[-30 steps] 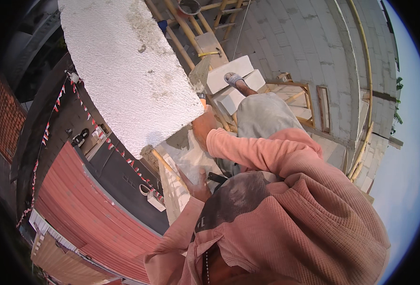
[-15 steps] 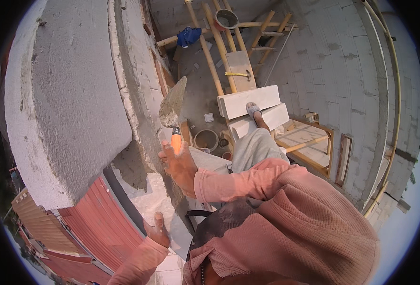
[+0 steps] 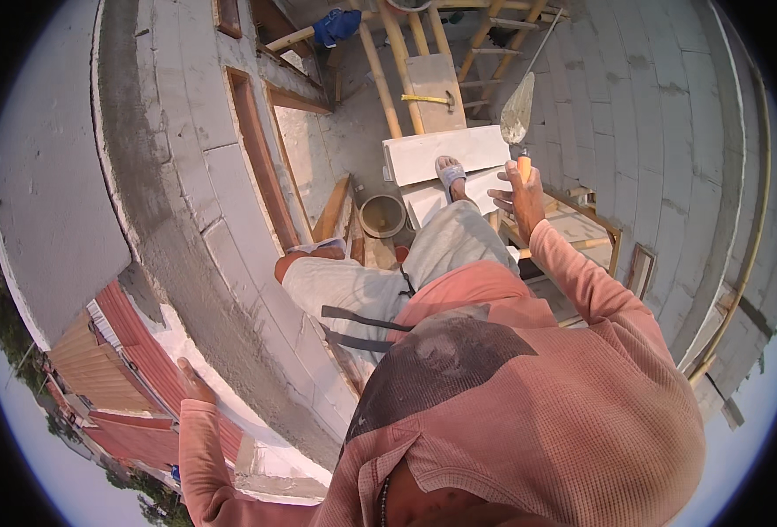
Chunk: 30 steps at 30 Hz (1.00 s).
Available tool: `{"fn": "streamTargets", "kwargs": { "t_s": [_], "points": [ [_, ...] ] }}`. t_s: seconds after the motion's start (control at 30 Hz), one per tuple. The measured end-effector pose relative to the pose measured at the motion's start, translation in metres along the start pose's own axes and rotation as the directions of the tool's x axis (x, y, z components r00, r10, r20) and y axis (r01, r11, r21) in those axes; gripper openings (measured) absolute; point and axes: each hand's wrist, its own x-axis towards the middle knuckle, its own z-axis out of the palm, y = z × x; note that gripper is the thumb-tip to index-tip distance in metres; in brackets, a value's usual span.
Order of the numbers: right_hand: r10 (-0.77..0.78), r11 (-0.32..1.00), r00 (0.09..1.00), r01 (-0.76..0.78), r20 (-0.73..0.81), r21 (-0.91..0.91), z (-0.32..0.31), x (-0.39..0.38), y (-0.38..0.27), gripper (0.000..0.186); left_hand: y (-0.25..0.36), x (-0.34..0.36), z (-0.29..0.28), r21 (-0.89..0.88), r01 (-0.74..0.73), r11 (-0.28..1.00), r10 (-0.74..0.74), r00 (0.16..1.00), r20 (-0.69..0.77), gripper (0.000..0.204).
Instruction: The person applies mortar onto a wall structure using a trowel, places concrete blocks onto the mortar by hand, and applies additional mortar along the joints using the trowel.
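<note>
My right hand (image 3: 524, 204) is raised at the right and closed around the orange handle of a pointed trowel (image 3: 517, 112), whose blade is smeared with mortar. On the far left, my left hand (image 3: 197, 383) lies against a white block (image 3: 230, 393) at the wall's outer side, its visible fingers stretched out. Grey mortar (image 3: 221, 329) coats the wall's top between that hand and my body. Beyond it, a large light-grey block (image 3: 50, 202) sits on the wall.
My foot stands on stacked white blocks (image 3: 445, 151) over bamboo poles (image 3: 379, 83). A yellow-handled hammer (image 3: 428, 99) lies on a board (image 3: 437, 75). Below are a round bucket (image 3: 382, 216) and a wooden frame (image 3: 615, 255). A blue cloth (image 3: 336, 27) hangs over a pole.
My right hand has swung the trowel from the wall over to the right. My left hand has shifted outward to the left along the white block. The view has turned.
</note>
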Motion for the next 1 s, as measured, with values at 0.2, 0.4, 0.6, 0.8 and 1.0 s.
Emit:
{"fn": "streamTargets", "kwargs": {
  "t_s": [0.2,0.4,0.6,0.8,1.0],
  "points": [
    [0.043,0.989,0.882,-0.104,-0.469,-0.105,-0.254,0.062,0.066,0.050,0.012,-0.004,0.007,0.085,0.024,0.996,-0.014,0.994,-0.110,0.077],
    [0.312,0.950,0.808,-0.263,-0.500,0.168,-0.344,0.050,0.128,0.046,0.051,-0.022,0.038,0.021,0.223,0.975,-0.199,0.906,-0.374,0.084],
    [0.554,0.830,0.747,-0.460,-0.368,0.316,-0.355,0.062,0.120,0.049,0.123,-0.031,0.082,0.115,0.605,0.788,-0.321,0.563,-0.761,0.062],
    [0.327,0.910,0.896,-0.213,-0.300,0.356,-0.344,0.138,0.071,0.034,0.126,-0.054,0.080,0.171,0.540,0.824,-0.210,0.571,-0.793,0.056],
    [0.145,0.981,0.899,-0.077,-0.413,0.178,-0.334,0.235,0.045,0.037,0.135,-0.028,0.095,0.121,0.514,0.849,-0.193,0.516,-0.834,0.055]
  ]
}}
